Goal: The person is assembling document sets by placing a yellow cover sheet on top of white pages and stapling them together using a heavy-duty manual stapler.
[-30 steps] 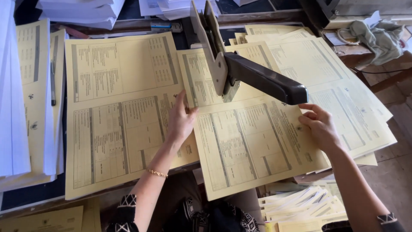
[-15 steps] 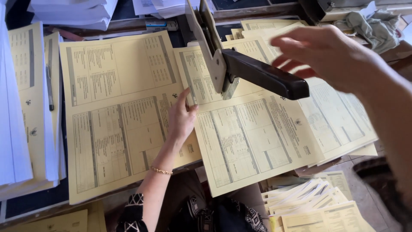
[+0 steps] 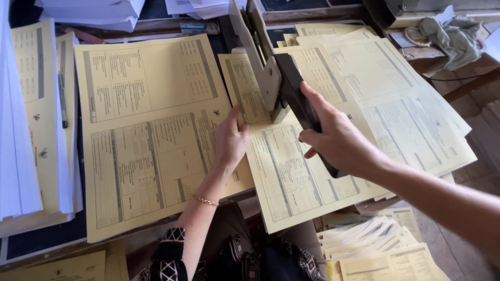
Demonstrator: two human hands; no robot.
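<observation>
A large stapler with a long black handle (image 3: pixel 293 88) stands over the middle of the table. My right hand (image 3: pixel 338 140) grips that handle from above and presses on it. Under the stapler's jaw lies a yellow printed sheet (image 3: pixel 297 177) that reaches to the near edge. My left hand (image 3: pixel 232 140) lies flat at that sheet's left edge, fingers pointing to the stapler. Beside it on the left lies a stack of the same yellow printed sheets (image 3: pixel 140 130).
More yellow sheets (image 3: pixel 396 109) fan out at the right. White paper stacks (image 3: pixel 21 156) and a pen (image 3: pixel 62 101) lie at the left. A crumpled cloth (image 3: pixel 450 36) sits at the back right. Folded yellow sheets (image 3: pixel 380 250) pile up below the table's edge.
My right hand lifted off the sheet at the right, swung up and now grips the stapler's handle. The handle has come down. My left hand stays at the sheet's edge.
</observation>
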